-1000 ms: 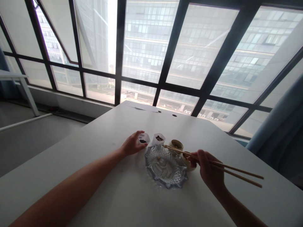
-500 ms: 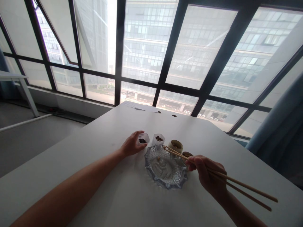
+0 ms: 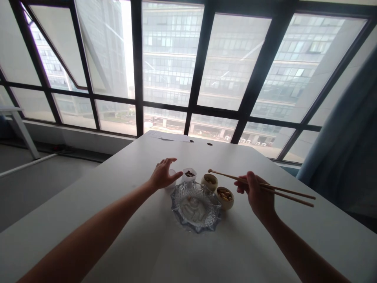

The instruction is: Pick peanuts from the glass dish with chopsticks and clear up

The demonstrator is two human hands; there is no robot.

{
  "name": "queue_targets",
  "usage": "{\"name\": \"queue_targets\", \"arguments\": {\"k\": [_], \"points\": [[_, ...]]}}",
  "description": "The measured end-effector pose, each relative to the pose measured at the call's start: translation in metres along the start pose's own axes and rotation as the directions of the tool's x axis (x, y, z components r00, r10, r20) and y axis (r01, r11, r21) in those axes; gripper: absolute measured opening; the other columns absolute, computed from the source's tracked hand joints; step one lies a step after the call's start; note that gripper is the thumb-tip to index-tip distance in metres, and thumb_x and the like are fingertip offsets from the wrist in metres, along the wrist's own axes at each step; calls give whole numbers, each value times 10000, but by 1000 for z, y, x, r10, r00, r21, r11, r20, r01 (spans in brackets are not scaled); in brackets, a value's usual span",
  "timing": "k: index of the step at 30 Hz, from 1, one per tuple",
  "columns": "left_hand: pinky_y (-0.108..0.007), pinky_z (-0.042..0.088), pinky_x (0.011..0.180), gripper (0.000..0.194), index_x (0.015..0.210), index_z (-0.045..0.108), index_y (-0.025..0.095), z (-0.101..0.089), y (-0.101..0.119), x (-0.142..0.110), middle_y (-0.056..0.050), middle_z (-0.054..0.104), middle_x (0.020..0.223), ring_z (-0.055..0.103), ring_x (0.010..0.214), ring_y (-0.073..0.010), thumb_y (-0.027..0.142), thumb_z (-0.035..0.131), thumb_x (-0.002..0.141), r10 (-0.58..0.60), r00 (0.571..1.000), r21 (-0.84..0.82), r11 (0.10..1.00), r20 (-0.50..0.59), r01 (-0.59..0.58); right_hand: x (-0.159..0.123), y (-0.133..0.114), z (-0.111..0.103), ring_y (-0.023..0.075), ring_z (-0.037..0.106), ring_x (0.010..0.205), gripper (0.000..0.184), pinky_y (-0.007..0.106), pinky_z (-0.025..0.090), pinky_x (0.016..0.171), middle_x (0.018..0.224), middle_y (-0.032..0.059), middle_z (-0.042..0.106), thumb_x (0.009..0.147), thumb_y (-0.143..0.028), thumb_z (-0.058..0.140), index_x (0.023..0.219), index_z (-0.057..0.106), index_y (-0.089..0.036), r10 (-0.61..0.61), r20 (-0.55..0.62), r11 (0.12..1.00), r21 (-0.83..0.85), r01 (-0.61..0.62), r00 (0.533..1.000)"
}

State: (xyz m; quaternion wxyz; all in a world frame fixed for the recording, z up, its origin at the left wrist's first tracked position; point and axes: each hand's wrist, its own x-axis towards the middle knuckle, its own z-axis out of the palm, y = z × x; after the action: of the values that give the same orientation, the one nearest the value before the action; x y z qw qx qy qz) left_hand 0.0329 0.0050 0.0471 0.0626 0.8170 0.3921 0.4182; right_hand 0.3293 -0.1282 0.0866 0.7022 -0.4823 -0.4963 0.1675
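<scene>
My left hand (image 3: 164, 174) is open, thumb and fingers spread, close to a small white cup (image 3: 172, 181) that it partly hides. In my right hand (image 3: 257, 192) is a pair of chopsticks (image 3: 226, 175). Their tips are above and behind a small olive bowl (image 3: 209, 187) with pale pieces in it; a small pale piece seems to be at the tips. A second small bowl (image 3: 226, 205) holds brownish, nut-like pieces. Another white cup (image 3: 187, 180) contains dark pieces. In front of them stands a clear scalloped glass dish (image 3: 182, 220).
Everything stands on a white table (image 3: 132, 243). White paper (image 3: 171, 137) lies at its far edge, near two dark round holes. Dark-framed windows rise behind, with a blue curtain (image 3: 332, 129) at the right and another table (image 3: 25, 133) at far left.
My left hand has loosened from around the white cup. My right hand has raised the chopsticks from over the glass dish to behind the olive bowl, uncovering the nut bowl. The view has shifted slightly.
</scene>
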Motion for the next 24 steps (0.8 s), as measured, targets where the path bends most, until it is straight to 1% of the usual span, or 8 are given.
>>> {"name": "queue_targets", "arguments": {"k": [3, 7, 9, 13, 16, 19, 21, 24], "points": [[-538, 418, 992, 576, 1243, 535, 197, 14, 24, 26, -143, 663, 1212, 596, 1153, -345, 550, 630, 798, -41, 978, 76, 997, 206, 26, 7, 5, -7, 148, 574, 418, 523, 252, 467, 404, 574, 73, 667, 774, -659, 691, 727, 660, -139, 15, -29, 999, 32, -14, 999], [-546, 403, 983, 661, 1281, 515, 182, 35, 42, 50, -161, 702, 1130, 637, 1094, -365, 517, 675, 734, -168, 885, 205, 975, 434, 84, 12, 6, -12, 146, 577, 414, 532, 250, 470, 404, 576, 79, 668, 770, -660, 694, 730, 663, -130, 31, -26, 998, 56, -30, 999], [-552, 392, 987, 700, 1304, 498, 190, 43, 47, 57, -167, 692, 1153, 620, 1124, -375, 511, 685, 710, -194, 860, 247, 965, 473, 82, 14, 4, -13, 145, 581, 420, 528, 247, 469, 407, 582, 80, 671, 777, -656, 691, 732, 663, -130, 24, -17, 998, 65, -23, 1000], [-578, 277, 1082, 834, 1390, 418, 199, 59, 60, 66, -184, 532, 1402, 449, 1320, -382, 603, 665, 703, -160, 849, 232, 972, 504, 45, 20, 2, -18, 146, 583, 423, 533, 245, 465, 405, 579, 72, 669, 791, -664, 669, 738, 661, -134, -16, -40, 999, 51, 18, 999], [-568, 129, 1157, 881, 1428, 370, 221, 71, 76, 72, -141, 499, 1447, 358, 1393, -341, 657, 640, 712, -81, 780, 153, 988, 620, -19, 25, 7, -26, 148, 587, 422, 537, 243, 465, 400, 581, 69, 668, 805, -668, 652, 742, 662, -135, -42, -58, 999, 2, 42, 997], [-563, 49, 1174, 844, 1414, 393, 238, 79, 92, 75, -102, 576, 1378, 422, 1354, -311, 615, 674, 714, -50, 708, 95, 995, 705, -24, 27, 14, -32, 147, 590, 421, 547, 241, 469, 397, 584, 70, 670, 809, -678, 640, 737, 666, -136, -41, -14, 997, -59, 40, 999], [-543, 83, 1178, 829, 1391, 421, 237, 79, 100, 75, -80, 620, 1322, 495, 1287, -304, 547, 732, 688, -56, 707, 77, 997, 705, 2, 28, 17, -35, 144, 586, 420, 557, 238, 467, 397, 581, 71, 669, 813, -687, 628, 727, 663, -138, -44, 34, 996, -81, 47, 998], [-472, 245, 1141, 872, 1380, 430, 236, 76, 104, 74, -57, 642, 1284, 519, 1250, -313, 479, 799, 628, -56, 746, 50, 998, 663, 31, 27, 19, -35, 134, 579, 424, 552, 230, 457, 403, 583, 69, 671, 836, -678, 609, 727, 661, -140, -67, 81, 993, -89, 74, 994]]}}
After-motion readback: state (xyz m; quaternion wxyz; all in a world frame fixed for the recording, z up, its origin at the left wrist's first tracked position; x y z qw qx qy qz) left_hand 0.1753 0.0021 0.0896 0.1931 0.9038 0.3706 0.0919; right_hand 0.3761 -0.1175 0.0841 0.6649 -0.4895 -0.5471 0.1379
